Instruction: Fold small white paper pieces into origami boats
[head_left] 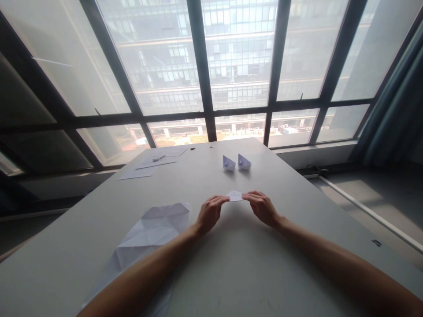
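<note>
White table's far edge [236, 143] ahead, left hand [210, 213] and right hand [263, 208] pinched the peaked white folded paper's [235, 197] side corners: wise, it looked light, creasable!

Daylight glares hazily through the windows [238, 57], while the table [244, 273] dims toward its near end.

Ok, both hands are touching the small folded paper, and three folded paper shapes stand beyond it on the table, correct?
Not three: the head view shows two folded paper shapes beyond the small folded paper on the table. The left hand and right hand do touch that paper.
</note>
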